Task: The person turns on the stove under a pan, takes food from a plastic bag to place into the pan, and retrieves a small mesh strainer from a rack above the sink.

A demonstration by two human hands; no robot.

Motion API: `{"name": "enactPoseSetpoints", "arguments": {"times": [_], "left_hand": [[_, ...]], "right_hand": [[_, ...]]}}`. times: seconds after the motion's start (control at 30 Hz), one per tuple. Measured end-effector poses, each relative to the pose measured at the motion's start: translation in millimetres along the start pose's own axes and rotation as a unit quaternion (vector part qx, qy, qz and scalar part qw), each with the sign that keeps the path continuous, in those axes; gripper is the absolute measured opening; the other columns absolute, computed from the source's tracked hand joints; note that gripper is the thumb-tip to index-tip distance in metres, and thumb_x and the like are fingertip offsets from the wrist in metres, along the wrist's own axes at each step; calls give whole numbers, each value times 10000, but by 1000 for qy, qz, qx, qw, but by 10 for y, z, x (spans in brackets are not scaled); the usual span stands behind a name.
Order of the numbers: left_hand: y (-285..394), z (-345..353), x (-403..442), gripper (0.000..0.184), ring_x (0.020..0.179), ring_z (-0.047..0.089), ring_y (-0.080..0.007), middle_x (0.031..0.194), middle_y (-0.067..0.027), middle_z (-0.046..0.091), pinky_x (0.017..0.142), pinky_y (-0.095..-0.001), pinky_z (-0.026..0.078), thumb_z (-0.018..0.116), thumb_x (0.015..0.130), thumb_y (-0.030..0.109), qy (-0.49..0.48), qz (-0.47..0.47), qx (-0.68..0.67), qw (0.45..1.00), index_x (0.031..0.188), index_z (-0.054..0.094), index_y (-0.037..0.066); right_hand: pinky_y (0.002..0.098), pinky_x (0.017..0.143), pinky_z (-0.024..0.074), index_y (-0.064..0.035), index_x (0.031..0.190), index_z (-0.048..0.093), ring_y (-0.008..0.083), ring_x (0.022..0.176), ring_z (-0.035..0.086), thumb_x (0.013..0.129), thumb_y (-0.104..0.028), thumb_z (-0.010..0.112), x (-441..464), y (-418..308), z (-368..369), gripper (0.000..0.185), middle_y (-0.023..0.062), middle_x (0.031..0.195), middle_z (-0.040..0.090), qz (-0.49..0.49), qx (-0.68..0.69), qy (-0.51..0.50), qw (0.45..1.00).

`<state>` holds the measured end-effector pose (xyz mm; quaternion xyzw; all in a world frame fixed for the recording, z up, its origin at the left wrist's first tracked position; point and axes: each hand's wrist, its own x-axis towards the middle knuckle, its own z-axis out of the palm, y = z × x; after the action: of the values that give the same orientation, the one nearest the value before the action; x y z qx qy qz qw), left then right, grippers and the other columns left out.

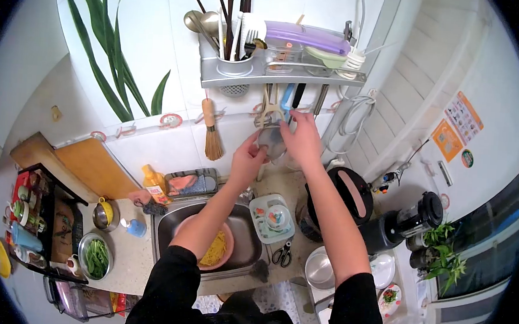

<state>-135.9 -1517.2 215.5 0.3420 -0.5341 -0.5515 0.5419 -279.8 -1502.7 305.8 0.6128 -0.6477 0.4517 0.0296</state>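
Both of my hands are raised in front of the wall, below the grey shelf (pixel 282 74). Between them is a greyish, rounded strainer-like thing (pixel 271 140), partly covered by my fingers. My left hand (pixel 249 156) grips its lower left side, thumb against it. My right hand (pixel 300 139) is at its upper right edge, fingers bent near the hooks. Right around my hands hang a beige utensil (pixel 269 106), a blue-handled one (pixel 287 95) and a black-handled one (pixel 298 95). A wooden-handled brush (pixel 211 129) hangs further left.
Below my arms is a steel sink (pixel 245 244) with a pink bowl (pixel 228 252) of yellow strips. Scissors (pixel 282 254) lie beside a pale tray (pixel 272 218). A black-lidded cooker (pixel 352 194) stands right; a bowl of green vegetables (pixel 95 258) stands left.
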Motion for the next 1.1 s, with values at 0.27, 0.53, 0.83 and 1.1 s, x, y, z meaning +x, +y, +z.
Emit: {"name": "enactPoseSetpoints", "arguments": {"times": [0.27, 0.53, 0.83, 1.1], "left_hand": [[227, 22, -94, 524, 727, 625, -102, 816, -35, 630, 702, -267, 551, 576, 907, 22, -10, 7, -14, 1000, 1415, 452, 62], [183, -57, -20, 409, 845, 633, -131, 1011, -56, 663, 718, -280, 576, 575, 917, 34, -11, 18, 56, 998, 1323, 526, 37], [-681, -468, -1411, 373, 774, 596, -84, 958, -6, 657, 633, -233, 489, 583, 915, 39, 14, -105, 56, 993, 1287, 560, 27], [-754, -711, -2315, 410, 827, 607, -82, 1012, -17, 656, 674, -234, 534, 588, 918, -3, 34, -179, -38, 983, 1323, 534, 28]], "right_hand": [[394, 674, 523, -25, 893, 711, 319, 694, 658, 839, -232, 676, 198, 73, 138, 217, 127, 766, 679, 37, 93, -5, 995], [337, 619, 494, -6, 878, 700, 261, 627, 626, 838, -159, 679, 89, 128, -383, 159, 135, 777, 665, 16, 103, 53, 993], [362, 679, 505, -14, 869, 700, 289, 719, 636, 835, -175, 668, 32, 262, -251, 168, 120, 786, 658, -5, 71, 39, 997], [399, 676, 507, -44, 850, 703, 333, 737, 634, 834, -204, 660, 152, -134, 269, 166, 127, 798, 659, -4, 77, 25, 997]]}}
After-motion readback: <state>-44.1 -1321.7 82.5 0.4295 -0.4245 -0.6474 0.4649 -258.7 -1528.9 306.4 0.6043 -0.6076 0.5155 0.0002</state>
